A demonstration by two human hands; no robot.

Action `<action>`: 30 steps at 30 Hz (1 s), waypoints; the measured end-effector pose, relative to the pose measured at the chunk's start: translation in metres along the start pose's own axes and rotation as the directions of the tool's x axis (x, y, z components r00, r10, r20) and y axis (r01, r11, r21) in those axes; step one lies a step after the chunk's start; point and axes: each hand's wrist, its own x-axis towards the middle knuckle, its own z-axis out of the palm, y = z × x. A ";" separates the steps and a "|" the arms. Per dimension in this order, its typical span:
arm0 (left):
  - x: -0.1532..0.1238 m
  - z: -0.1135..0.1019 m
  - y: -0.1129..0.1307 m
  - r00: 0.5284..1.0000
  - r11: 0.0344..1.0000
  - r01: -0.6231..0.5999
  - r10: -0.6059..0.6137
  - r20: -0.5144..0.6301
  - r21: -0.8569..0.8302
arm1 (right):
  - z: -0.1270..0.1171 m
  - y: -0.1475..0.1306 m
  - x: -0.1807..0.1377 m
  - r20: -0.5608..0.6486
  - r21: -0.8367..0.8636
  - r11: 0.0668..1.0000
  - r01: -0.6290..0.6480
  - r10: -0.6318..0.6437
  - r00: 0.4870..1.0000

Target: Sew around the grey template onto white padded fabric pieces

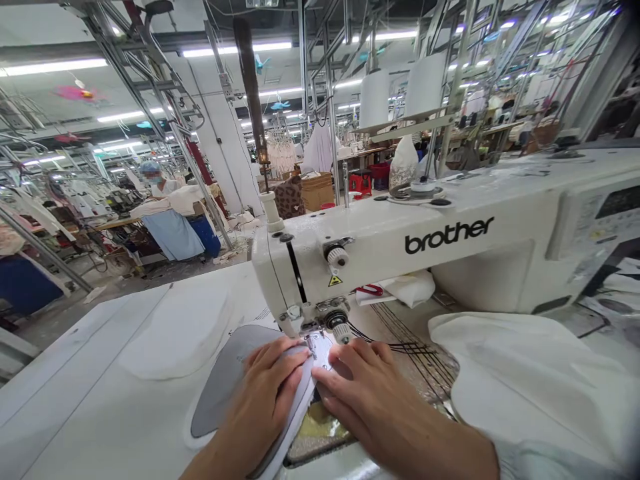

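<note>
Lying at eight o'clock from the needle foot (311, 345): one grey cloth (220, 387), smooth, rounded, with thick white edge (195, 440). Left hand (270, 380): flat on the grey cloth, fingers stretched, unclamped. Right hand (363, 383): fingers bent beside the edge; cannot tell whether pinching. Sewing machine (380, 233): white, glossy, two o'clock. White cloth (530, 380): soft, creased, three o'clock.

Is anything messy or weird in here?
Yes, a little: pale scraps lie scattered on the floor beyond the white table, which looks untidy. The grey-and-white cloth under the left hand seems fine; I see no rip in the part showing.
</note>
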 end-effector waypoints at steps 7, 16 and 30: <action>-0.005 0.012 0.009 0.989 0.991 0.129 -0.126 -0.078 0.040 | 0.002 0.002 -0.002 -0.039 -0.020 1.000 0.005 -0.006 0.999; -0.005 -0.008 0.002 0.999 0.996 -0.032 0.028 0.044 0.089 | -0.004 0.000 -0.003 0.004 0.044 0.997 0.057 -0.057 0.998; -0.014 0.023 0.019 0.966 0.959 0.256 -0.249 -0.075 0.124 | 0.001 0.002 -0.002 -0.028 0.031 1.000 -0.004 0.005 1.000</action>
